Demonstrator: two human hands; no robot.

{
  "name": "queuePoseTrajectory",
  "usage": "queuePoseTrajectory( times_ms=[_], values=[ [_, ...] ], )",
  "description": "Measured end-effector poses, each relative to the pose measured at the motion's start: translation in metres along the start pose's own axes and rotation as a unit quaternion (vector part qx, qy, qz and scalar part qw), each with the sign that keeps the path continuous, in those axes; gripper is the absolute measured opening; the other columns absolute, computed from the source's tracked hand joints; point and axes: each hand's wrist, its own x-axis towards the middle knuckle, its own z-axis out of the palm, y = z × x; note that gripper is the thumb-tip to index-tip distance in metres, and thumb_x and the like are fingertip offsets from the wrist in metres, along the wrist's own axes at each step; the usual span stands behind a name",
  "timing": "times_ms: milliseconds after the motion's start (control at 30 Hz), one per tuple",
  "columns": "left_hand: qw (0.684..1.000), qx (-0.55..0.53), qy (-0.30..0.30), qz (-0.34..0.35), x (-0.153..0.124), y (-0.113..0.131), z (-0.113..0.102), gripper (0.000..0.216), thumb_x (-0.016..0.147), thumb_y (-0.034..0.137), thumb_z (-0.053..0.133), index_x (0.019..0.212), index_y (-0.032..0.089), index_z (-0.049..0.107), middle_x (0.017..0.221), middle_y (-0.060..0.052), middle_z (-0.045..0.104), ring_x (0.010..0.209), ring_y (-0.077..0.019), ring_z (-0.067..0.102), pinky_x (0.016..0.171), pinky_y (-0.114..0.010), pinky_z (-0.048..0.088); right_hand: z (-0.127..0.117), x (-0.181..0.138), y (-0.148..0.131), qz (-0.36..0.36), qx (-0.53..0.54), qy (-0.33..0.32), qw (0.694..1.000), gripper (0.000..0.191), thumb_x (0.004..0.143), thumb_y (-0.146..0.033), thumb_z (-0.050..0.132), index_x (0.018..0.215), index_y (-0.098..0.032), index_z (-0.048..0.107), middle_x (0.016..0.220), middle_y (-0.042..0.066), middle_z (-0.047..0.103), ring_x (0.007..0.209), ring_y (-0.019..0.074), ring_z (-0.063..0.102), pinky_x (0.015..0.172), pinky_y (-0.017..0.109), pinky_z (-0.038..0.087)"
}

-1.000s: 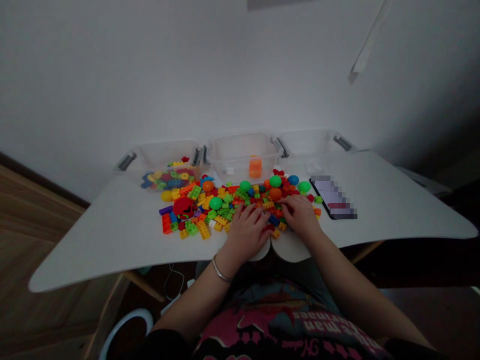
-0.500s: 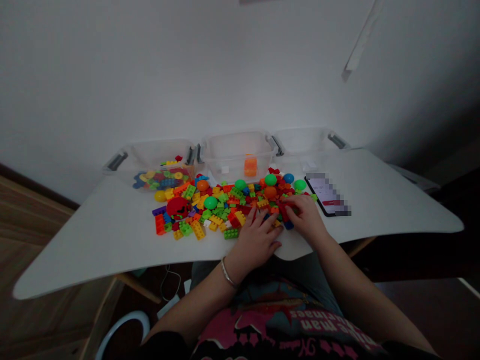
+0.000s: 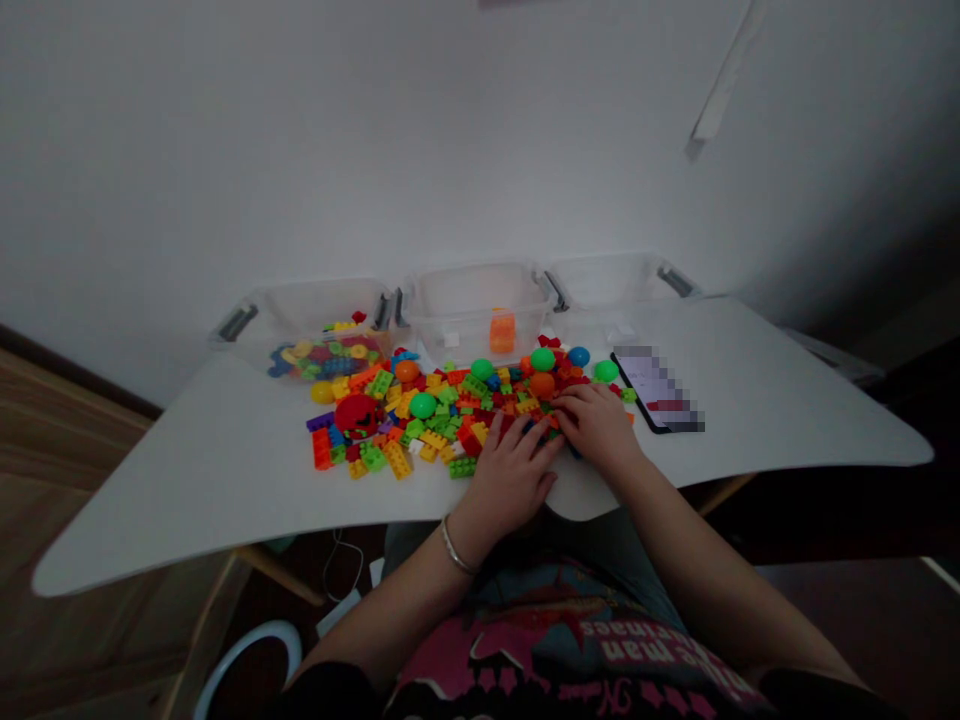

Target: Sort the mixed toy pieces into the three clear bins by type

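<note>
Toy building bricks [image 3: 435, 440] in many colours lie in a loose heap on the white table. My left hand [image 3: 514, 475] rests at the near right side of the heap, palm down, fingers spread over some bricks. Just right of it, my right hand [image 3: 600, 430] has its fingers bent together and down among the bricks; whatever is between them is hidden. A green brick [image 3: 463, 467] lies left of my left hand. An orange ball-shaped piece [image 3: 542, 385] and a green one [image 3: 543, 359] sit beyond my fingertips.
Three clear plastic bins stand along the wall: the left bin [image 3: 300, 300] holds several coloured pieces, the middle bin [image 3: 435, 315] an orange block [image 3: 502, 331], and the right bin [image 3: 600, 285] stands beside it. A phone [image 3: 652, 385] lies right of the heap. A red round piece [image 3: 355, 416] sits at the left.
My right hand has shifted slightly left, towards my left hand, and its fingertips now cover the spot where a red piece showed. My left hand has barely moved.
</note>
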Motion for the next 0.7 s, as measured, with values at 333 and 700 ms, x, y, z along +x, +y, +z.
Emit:
queuePoseTrajectory(
  times_ms=[333, 700],
  values=[
    [0.998, 0.047, 0.007, -0.035, 0.01, -0.013, -0.004, 0.045, 0.091, 0.041, 0.057, 0.133, 0.027, 0.057, 0.137, -0.008, 0.059, 0.133, -0.0324, 0.045, 0.117, -0.06, 0.023, -0.001, 0.003, 0.01, -0.032, 0.021, -0.029, 0.999, 0.022, 0.084, -0.018, 0.058, 0.099, -0.019, 0.075, 0.106, 0.008, 0.07, 0.099, 0.0254, 0.057, 0.092, 0.042, 0.045],
    [0.998, 0.034, 0.034, 0.035, 0.015, -0.018, 0.004, 0.041, 0.092, 0.038, 0.056, 0.13, 0.024, 0.057, 0.135, -0.007, 0.06, 0.126, -0.0284, 0.05, 0.117, -0.057, 0.025, 0.003, 0.0, 0.008, -0.036, 0.013, -0.03, 0.999, 0.024, 0.085, -0.018, 0.057, 0.1, -0.021, 0.075, 0.108, 0.008, 0.069, 0.101, 0.0255, 0.056, 0.091, 0.041, 0.045]
  ],
)
